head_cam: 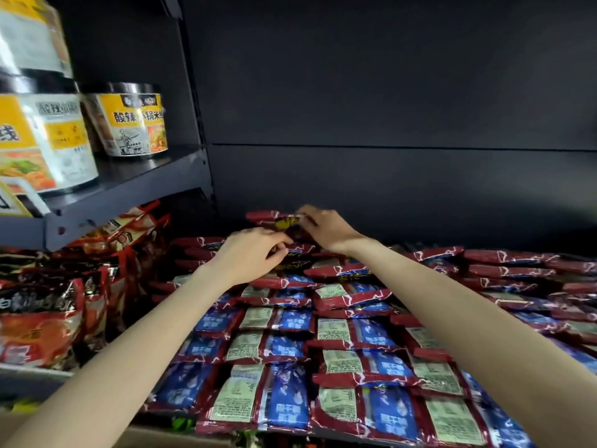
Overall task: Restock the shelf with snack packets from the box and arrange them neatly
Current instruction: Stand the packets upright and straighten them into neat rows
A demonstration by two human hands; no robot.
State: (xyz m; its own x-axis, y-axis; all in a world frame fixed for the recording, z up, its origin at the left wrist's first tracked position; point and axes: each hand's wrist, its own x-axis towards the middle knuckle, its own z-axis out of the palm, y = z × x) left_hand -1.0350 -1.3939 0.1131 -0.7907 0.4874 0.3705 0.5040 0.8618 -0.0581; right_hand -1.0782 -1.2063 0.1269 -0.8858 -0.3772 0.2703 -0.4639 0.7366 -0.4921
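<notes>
Forearms, both bare, reached in from the lower corners, closest to the lens. Largest thing in view: dark shelf [387, 189] with its black back panel, deck almost wholly covered. Spread over it, rows of red-and-blue snack packets [339, 344], overlapping flat like shingles, most showing printed backs; lower stacks ran off to the right. Left bay: bigger red-orange bags [42, 321] standing upright, packed close. Upper-left shelf: noodle tubs [129, 121] with yellow labels and black lids, one row stacked on another at the far left.

Back of the packet field, near the rear panel: one red packet [277, 219] raised on edge above the rest. Right hand [326, 227] had fingers curled over its top right corner, pinching it. Left hand [255, 253] sat just below and left, fingers bent onto the packets under it; could not tell whether it gripped one or merely pressed. Hands close together, nearly touching. Motion blur at both.
</notes>
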